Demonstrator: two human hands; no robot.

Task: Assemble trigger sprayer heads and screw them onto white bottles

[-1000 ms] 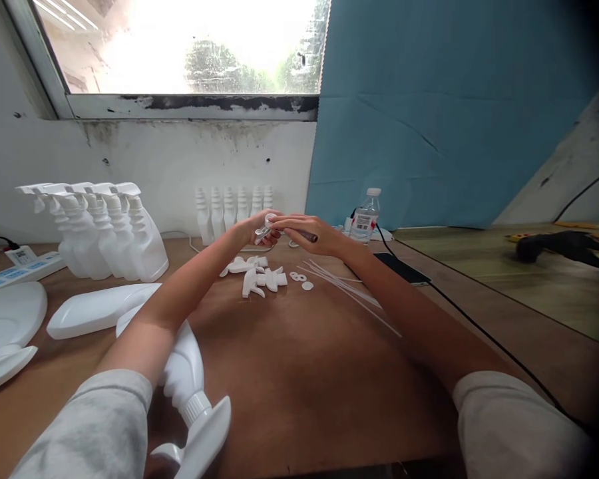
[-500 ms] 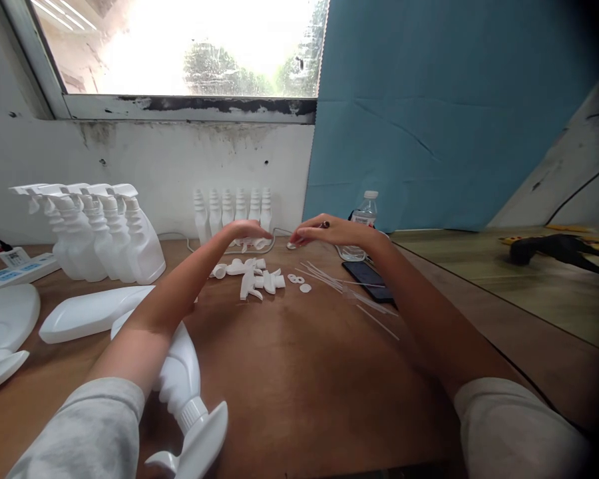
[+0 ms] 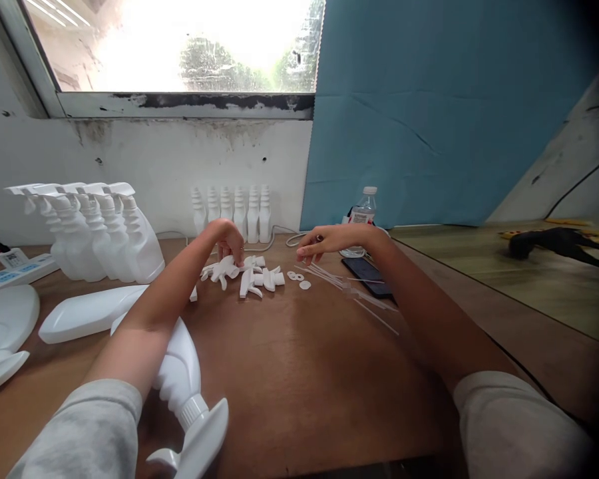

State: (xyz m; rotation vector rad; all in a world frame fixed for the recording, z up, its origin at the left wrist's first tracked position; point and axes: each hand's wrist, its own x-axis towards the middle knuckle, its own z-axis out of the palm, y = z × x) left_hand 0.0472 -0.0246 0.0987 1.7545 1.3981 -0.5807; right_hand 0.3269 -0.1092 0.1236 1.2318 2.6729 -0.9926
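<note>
from where i stand, i see a person's left hand bent down over a little pile of white spray tops on the brown table. its fingers point down at the far left side of the pile, and i can't tell if they are pinching a top or only touching it. the spray tops lie on their sides, close together, in the middle of the far part of the table. the right hand is to the right of them, closed around a dark stick, and just the round end pokes out. its fingertips are near the far ends of some thin white straws, but i can't tell if they touch. small white rings lie between the spray tops and the straws. a black phone sits to the right, with a clear water bottle behind it. six slim white bottles stand far back by the wall. on the left, a row of spray bottles stands up, and a big white bottle lies near the left arm.
</note>
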